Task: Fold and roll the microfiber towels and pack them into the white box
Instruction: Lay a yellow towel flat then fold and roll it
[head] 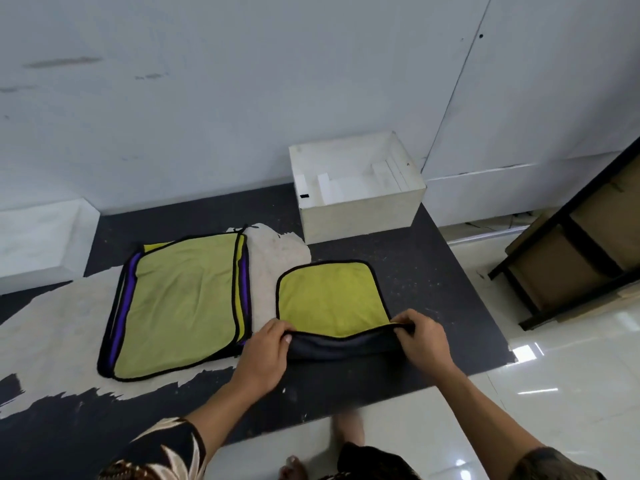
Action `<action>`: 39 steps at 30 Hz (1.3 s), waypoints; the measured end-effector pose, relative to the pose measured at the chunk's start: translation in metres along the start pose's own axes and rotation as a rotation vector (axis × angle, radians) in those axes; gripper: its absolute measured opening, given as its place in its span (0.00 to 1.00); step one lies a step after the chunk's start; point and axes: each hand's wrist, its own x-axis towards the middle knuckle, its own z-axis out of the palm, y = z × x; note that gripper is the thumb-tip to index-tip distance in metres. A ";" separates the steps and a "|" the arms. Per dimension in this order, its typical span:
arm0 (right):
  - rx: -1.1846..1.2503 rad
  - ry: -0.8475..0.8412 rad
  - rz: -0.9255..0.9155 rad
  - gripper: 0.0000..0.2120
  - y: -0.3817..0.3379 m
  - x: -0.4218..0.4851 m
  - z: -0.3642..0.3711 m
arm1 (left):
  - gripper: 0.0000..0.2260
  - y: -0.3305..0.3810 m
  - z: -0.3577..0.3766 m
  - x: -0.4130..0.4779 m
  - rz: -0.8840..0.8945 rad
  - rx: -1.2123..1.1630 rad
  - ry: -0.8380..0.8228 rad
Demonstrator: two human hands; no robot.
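Hands (263, 355) (424, 344) pinch near edge of the towel (329, 299).

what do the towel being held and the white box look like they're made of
The towel looks like soft matte microfiber cloth, yellow-green with a dark underside and black edging; it sags limply between the left hand and right hand gripping it. The white box looks like stiff matte board, perhaps foam board: flat, straight walls.

Towel (329, 299) yellow-green, black trim, dark underside; box (360, 211) white.
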 end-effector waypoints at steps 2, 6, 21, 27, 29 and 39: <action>0.113 0.006 0.048 0.06 -0.007 0.025 -0.009 | 0.07 0.002 -0.006 0.020 -0.076 -0.068 0.059; 0.197 -0.041 0.162 0.04 -0.015 0.061 -0.015 | 0.05 0.000 -0.012 0.041 -0.184 -0.147 0.042; 0.321 -0.068 0.238 0.07 -0.042 0.134 0.005 | 0.05 -0.003 -0.003 0.100 -0.513 -0.290 0.134; 0.104 -0.127 0.268 0.05 -0.038 0.142 0.006 | 0.07 -0.008 -0.001 0.118 -0.627 -0.163 -0.048; 0.166 -0.056 0.247 0.07 -0.043 0.146 0.003 | 0.06 -0.005 -0.003 0.121 -0.631 -0.174 0.064; 0.139 -0.067 0.242 0.10 -0.036 0.156 0.004 | 0.08 -0.010 0.006 0.129 -0.706 -0.088 0.035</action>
